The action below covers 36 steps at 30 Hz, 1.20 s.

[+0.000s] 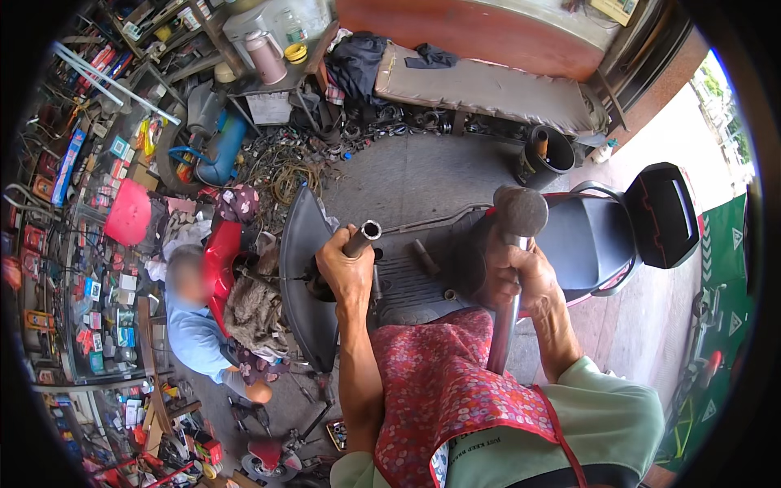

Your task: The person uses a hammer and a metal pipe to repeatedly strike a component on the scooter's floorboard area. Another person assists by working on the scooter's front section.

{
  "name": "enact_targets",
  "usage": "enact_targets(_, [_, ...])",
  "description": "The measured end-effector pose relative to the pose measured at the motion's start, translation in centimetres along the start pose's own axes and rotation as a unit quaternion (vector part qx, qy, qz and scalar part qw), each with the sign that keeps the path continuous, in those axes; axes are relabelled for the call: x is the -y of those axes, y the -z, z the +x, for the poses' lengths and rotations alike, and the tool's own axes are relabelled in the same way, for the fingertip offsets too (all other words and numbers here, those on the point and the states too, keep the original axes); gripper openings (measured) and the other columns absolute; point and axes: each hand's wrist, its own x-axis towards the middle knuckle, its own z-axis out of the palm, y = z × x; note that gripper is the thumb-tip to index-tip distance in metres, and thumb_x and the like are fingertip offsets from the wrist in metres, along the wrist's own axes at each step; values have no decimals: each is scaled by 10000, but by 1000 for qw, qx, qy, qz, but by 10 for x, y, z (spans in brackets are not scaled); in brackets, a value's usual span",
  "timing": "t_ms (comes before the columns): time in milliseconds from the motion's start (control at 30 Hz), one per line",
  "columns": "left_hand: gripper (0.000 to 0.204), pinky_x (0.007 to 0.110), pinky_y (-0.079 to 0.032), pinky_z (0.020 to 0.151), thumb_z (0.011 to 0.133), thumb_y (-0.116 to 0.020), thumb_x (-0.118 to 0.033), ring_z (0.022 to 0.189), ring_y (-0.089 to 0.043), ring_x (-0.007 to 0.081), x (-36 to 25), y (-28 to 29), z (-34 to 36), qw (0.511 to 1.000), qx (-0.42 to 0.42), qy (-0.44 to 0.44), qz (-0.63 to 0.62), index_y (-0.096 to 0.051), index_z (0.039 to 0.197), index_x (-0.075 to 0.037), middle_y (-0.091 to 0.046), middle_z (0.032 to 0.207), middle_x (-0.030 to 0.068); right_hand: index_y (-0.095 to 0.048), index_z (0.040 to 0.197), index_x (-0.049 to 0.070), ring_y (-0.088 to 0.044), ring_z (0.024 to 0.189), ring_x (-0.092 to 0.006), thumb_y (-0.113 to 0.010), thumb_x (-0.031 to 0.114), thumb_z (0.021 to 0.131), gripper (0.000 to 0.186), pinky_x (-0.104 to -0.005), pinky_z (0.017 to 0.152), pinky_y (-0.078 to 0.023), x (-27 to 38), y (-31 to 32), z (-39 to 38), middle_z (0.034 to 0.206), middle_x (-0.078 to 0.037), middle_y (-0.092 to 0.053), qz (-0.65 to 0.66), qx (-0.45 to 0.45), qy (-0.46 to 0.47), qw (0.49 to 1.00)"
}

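My left hand (345, 272) is closed round a metal tube (363, 237) whose hollow round end points up toward me. It stands just behind the dark front shield (303, 268) of a scooter; the tube's lower end is hidden by my hand. My right hand (519, 270) grips a hammer (521, 211) just below its large rounded head. The hammer's handle (504, 335) runs down in front of my red floral apron (435, 358). Beneath and between my hands lies the scooter's ribbed footboard (400, 268), with a short cylindrical piece (425, 256) and a small ring (450, 294) on it.
To the left, a person in a light blue shirt (192, 313) is low beside a red scooter panel (221, 268). The scooter seat (561, 244) and open top box (663, 215) extend right. A black bucket (543, 163) and padded bench (488, 91) stand beyond. Tools litter the floor lower left.
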Motion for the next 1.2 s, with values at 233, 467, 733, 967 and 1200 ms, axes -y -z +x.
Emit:
enact_targets(233, [359,361,-294,444,847,-590,-73,491,-223,215,11,6,-10,1000,25,3,9,-390,567,31,-354,502,203,-346,776,101,-278,281,-114,-493,28,745,168,-277,263,-215,14,41,16,458,-27,-318,157,191,10,969])
enact_targets(467, [384,331,-268,426,852,-597,-62,491,-245,110,20,7,-19,999,-6,28,-28,-364,557,17,-288,484,122,-392,671,78,-326,310,-125,-530,65,744,156,-283,293,-278,26,66,24,458,-20,-331,-49,-86,75,992])
enact_targets(733, [400,329,-239,405,850,-592,-37,461,-243,96,31,4,-27,999,-31,-6,-27,-338,544,8,-271,466,83,-458,620,48,-382,316,-128,-585,46,692,146,-292,298,-332,-30,185,72,463,-21,-392,-283,-297,23,912])
enact_targets(967, [388,334,-249,408,835,-600,-18,432,-258,127,33,2,-27,999,-20,-23,-18,-339,550,11,-297,469,105,-492,566,16,-435,340,-157,-598,151,654,193,-304,318,-358,-82,265,82,456,-51,-440,-347,-312,25,884])
enact_targets(1200, [394,350,-232,398,826,-607,-39,433,-218,137,23,4,-25,999,-43,-10,-17,-337,544,14,-257,464,105,-466,580,35,-404,327,-151,-573,106,673,159,-301,298,-329,-77,256,87,458,-48,-422,-329,-321,-19,888])
